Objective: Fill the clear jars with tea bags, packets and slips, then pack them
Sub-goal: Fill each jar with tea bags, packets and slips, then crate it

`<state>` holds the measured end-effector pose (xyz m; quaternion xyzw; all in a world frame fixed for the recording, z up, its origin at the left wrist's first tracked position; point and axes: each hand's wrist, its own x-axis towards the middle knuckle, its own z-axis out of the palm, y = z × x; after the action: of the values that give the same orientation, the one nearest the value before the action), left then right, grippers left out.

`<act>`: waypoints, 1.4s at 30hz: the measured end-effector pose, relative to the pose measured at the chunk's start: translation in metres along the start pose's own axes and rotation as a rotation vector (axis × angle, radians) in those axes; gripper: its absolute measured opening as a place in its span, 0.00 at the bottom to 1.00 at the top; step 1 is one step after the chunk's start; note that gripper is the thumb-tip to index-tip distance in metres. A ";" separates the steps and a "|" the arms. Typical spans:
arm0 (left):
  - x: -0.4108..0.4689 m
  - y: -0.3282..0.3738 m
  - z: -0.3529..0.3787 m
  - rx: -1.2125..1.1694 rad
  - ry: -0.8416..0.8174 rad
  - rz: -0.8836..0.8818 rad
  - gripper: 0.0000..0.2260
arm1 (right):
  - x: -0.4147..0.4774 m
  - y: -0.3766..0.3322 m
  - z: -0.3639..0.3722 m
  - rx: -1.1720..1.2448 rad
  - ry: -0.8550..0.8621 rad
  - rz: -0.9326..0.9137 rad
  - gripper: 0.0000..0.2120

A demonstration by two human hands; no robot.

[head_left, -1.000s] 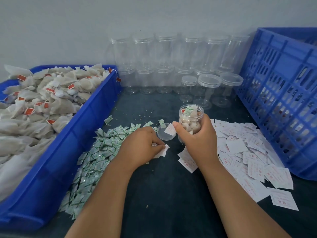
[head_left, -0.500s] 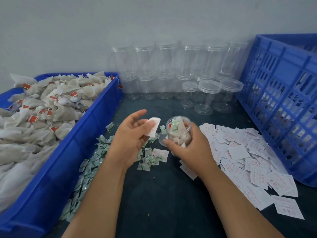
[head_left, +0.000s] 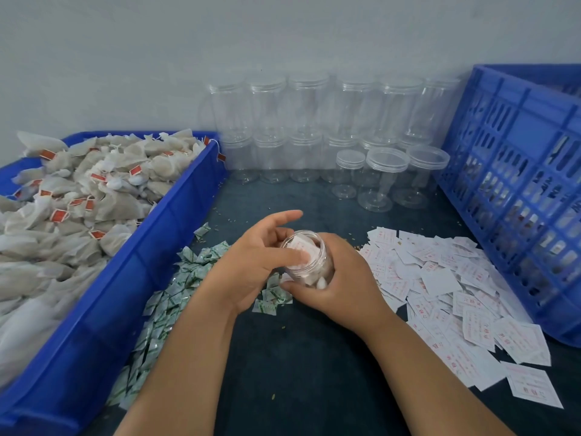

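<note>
Clear glossy plastic jar (head_left: 309, 262), white paper slips (head_left: 440, 278), matt dark tabletop (head_left: 298, 357).

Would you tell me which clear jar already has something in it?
The jar gripped in the right hand: it holds tea bags and a slip; the other jars are empty.

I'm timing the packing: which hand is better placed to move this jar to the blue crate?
Right, probably: the right hand grips the jar, and the blue crate stands on its side. The left hand is pressing a slip into the jar's mouth.
</note>
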<state>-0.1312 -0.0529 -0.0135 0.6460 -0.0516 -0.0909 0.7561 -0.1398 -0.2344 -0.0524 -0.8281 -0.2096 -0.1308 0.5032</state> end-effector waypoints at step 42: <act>0.026 -0.034 0.020 0.684 0.413 0.208 0.13 | 0.006 0.001 -0.021 0.297 0.265 0.215 0.23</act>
<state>-0.1120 -0.0831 -0.0451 0.8560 0.0092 0.1400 0.4976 -0.1343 -0.2524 -0.0410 -0.7382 -0.0692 -0.1517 0.6536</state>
